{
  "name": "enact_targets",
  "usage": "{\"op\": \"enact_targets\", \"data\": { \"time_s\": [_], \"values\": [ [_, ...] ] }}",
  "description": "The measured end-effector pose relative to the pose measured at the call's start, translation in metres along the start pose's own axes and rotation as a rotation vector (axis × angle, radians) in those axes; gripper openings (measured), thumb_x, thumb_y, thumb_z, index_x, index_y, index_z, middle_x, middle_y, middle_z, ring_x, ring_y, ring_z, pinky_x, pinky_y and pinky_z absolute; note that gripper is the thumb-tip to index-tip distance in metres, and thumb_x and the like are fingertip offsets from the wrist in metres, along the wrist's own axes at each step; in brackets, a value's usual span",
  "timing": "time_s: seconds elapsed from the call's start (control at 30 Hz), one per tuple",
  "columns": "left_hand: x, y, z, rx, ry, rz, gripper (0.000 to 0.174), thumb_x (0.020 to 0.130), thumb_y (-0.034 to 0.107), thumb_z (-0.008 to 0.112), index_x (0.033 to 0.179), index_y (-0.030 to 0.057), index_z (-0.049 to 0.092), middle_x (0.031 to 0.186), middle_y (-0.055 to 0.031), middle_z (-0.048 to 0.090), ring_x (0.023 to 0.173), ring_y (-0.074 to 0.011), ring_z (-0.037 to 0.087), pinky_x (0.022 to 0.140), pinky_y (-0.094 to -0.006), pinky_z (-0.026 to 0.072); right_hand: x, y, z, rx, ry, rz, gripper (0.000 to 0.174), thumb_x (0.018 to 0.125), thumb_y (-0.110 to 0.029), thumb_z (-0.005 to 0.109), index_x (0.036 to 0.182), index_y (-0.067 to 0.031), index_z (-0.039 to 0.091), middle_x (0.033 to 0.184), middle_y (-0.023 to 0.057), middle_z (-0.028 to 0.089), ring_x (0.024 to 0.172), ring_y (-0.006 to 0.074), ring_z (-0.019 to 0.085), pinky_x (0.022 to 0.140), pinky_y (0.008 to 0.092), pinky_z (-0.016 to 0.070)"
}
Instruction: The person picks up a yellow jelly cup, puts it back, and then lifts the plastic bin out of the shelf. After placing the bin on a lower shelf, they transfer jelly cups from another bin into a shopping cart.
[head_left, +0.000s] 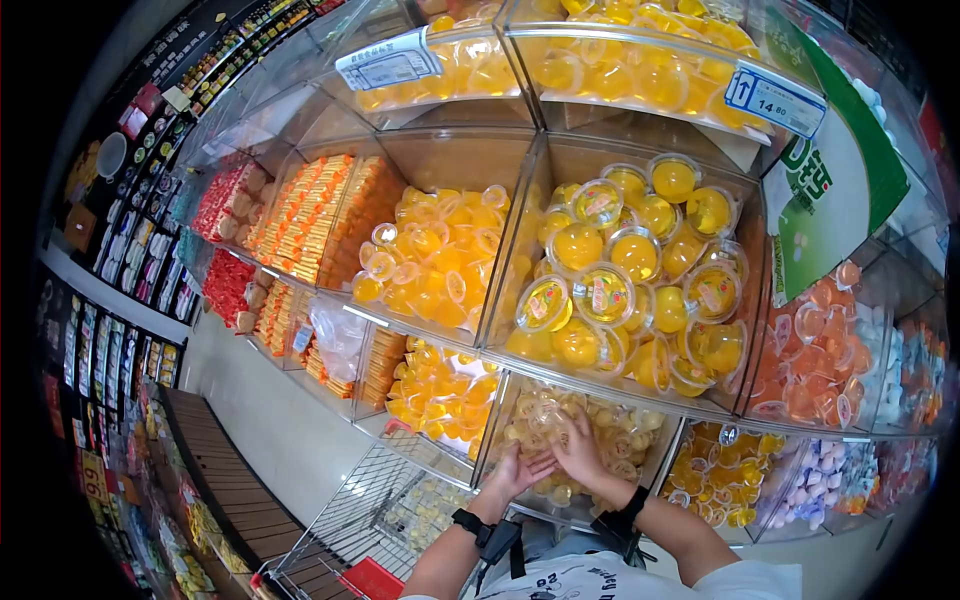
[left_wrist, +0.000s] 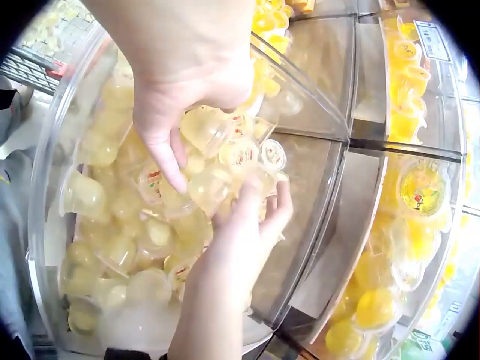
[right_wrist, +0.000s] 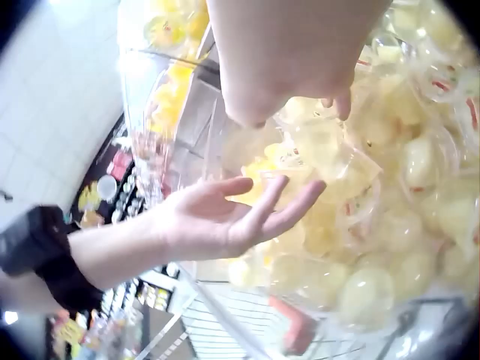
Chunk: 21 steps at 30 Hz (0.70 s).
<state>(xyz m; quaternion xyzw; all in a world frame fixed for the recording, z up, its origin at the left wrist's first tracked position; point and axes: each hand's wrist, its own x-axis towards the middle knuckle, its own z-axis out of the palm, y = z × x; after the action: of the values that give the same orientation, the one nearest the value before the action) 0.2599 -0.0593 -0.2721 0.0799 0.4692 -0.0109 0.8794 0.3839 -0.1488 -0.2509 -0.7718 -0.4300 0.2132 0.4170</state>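
Note:
Both hands are over a lower bin of pale, clear-wrapped jelly cups (left_wrist: 124, 217). My left hand (head_left: 522, 472) is turned palm up just above the cups. In the right wrist view the left hand (right_wrist: 225, 221) shows a bare palm, its fingers loosely spread. My right hand (head_left: 580, 452) reaches down into the same bin, close beside the left fingertips. Seen from the left wrist, the right hand (left_wrist: 236, 232) has bent fingers among the cups; I cannot tell whether they pinch one. The back of the right hand (right_wrist: 289, 67) hides most of its fingers in its own view.
Above stands a bin of large yellow jelly cups (head_left: 635, 255), beside one of smaller orange-yellow cups (head_left: 440, 245). Clear plastic walls divide the bins. A shopping cart (head_left: 350, 500) stands at the left. Orange cups (head_left: 815, 345) fill a bin at the right, below a green sign (head_left: 845, 150).

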Motion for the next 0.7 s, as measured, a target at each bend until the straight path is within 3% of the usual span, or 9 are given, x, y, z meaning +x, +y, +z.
{"op": "enact_targets", "data": {
  "time_s": [0.03,0.13,0.23,0.37,0.43,0.47,0.57,0.6,0.7],
  "values": [
    [-0.001,0.0,-0.001,-0.016,-0.013,-0.015,0.06,0.081,0.046,0.019,0.113,-0.0037,0.023,0.109,-0.0215,0.037,0.1,-0.0322,0.04,0.083,-0.0404,0.0353,-0.005,0.008,0.005,0.043,0.106,0.086,0.053,0.068,-0.012,0.054,0.115,-0.0054,0.03,0.117,0.0191,0.025,0.103,0.0336,0.033,0.085,0.0351,0.031],
    [-0.001,0.003,-0.001,-0.003,-0.046,-0.009,0.059,0.081,0.046,0.021,0.114,-0.0027,0.021,0.11,-0.022,0.034,0.099,-0.0326,0.04,0.082,-0.0404,0.0367,-0.013,0.031,0.019,0.908,0.024,0.481,0.06,0.068,-0.009,0.054,0.118,-0.0061,0.023,0.116,0.0189,0.026,0.104,0.0316,0.033,0.085,0.0329,0.0298],
    [0.002,0.007,0.01,0.061,0.029,0.004,0.057,0.08,0.045,0.025,0.115,0.0003,0.021,0.111,-0.0212,0.032,0.097,-0.0322,0.041,0.079,-0.0412,0.0388,-0.002,0.04,0.03,0.613,0.031,0.244,0.059,0.07,-0.025,0.054,0.117,-0.0065,0.024,0.111,0.02,0.031,0.103,0.0336,0.033,0.084,0.0361,0.0288],
    [0.016,0.012,0.001,0.177,0.018,-0.074,0.057,0.08,0.044,0.028,0.119,0.006,0.01,0.112,-0.024,0.029,0.101,-0.0372,0.037,0.081,-0.0425,0.0375,0.007,0.015,0.019,0.306,-0.136,0.17,0.059,0.065,-0.029,0.058,0.114,-0.0115,0.029,0.109,0.0216,0.03,0.101,0.0351,0.033,0.083,0.0373,0.03],
    [0.02,0.008,-0.004,0.169,0.043,-0.073,0.057,0.079,0.045,0.029,0.119,0.0069,0.014,0.112,-0.0239,0.029,0.1,-0.0351,0.037,0.079,-0.0419,0.0385,0.004,0.005,0.018,0.186,-0.163,0.124,0.06,0.063,-0.03,0.059,0.113,-0.014,0.031,0.11,0.0229,0.028,0.1,0.036,0.033,0.083,0.0379,0.0305],
    [0.023,0.006,-0.003,0.165,0.052,-0.073,0.057,0.079,0.046,0.03,0.119,0.0073,0.015,0.111,-0.0239,0.03,0.1,-0.0341,0.038,0.078,-0.0415,0.039,0.003,0.0,0.015,0.198,-0.236,0.192,0.061,0.063,-0.027,0.058,0.115,-0.0129,0.028,0.113,0.0223,0.026,0.108,0.0371,0.023,0.087,0.0394,0.0259],
    [0.016,-0.009,0.009,0.198,-0.032,0.114,0.048,0.079,0.044,0.031,0.111,0.0081,0.032,0.101,-0.014,0.043,0.093,-0.0243,0.045,0.075,-0.0364,0.0418,-0.011,-0.015,0.018,0.369,-0.221,0.24,0.058,0.063,-0.025,0.058,0.113,-0.0127,0.031,0.112,0.0225,0.026,0.108,0.0368,0.024,0.087,0.0393,0.0261],
    [0.013,-0.012,0.009,0.179,-0.017,0.137,0.048,0.079,0.045,0.032,0.11,0.0087,0.034,0.1,-0.0132,0.044,0.092,-0.0231,0.046,0.075,-0.0352,0.0418,-0.018,-0.014,0.024,0.338,-0.133,0.124,0.055,0.063,-0.02,0.058,0.111,-0.0125,0.033,0.114,0.0228,0.023,0.107,0.0368,0.026,0.086,0.0388,0.0282],
    [-0.003,-0.016,0.01,0.138,-0.03,0.174,0.046,0.078,0.045,0.034,0.107,0.0106,0.038,0.097,-0.0112,0.047,0.088,-0.0205,0.048,0.074,-0.0324,0.0419,-0.034,-0.039,0.014,0.271,-0.072,0.102,0.051,0.063,-0.016,0.058,0.109,-0.012,0.036,0.115,0.0224,0.022,0.103,0.0363,0.032,0.083,0.0373,0.0324]
  ]
}}
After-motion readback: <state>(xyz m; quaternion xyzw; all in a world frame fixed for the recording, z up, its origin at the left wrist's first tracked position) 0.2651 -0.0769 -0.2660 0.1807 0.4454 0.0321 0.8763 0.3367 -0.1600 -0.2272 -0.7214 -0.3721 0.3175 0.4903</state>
